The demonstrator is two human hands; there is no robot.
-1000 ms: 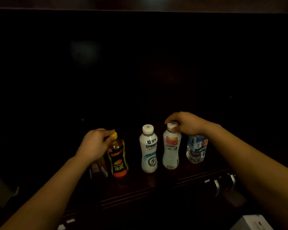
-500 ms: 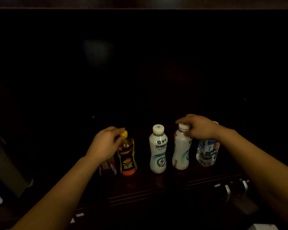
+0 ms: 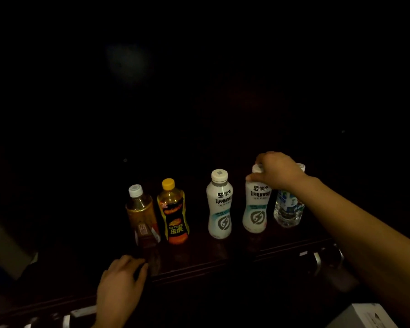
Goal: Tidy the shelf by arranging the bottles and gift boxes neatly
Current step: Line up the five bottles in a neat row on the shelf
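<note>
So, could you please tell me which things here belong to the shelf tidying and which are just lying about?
Job: tea bottle, Hi-Tiger bottle, middle white drink bottle, second white drink bottle gripped by the right hand, water bottle, shelf.
Lying about: metal handles, white box at lower right.

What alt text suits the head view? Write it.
The right hand grips the top of a white drink bottle in a row of five upright bottles on a dark shelf; the left hand is by the shelf's front edge.
</note>
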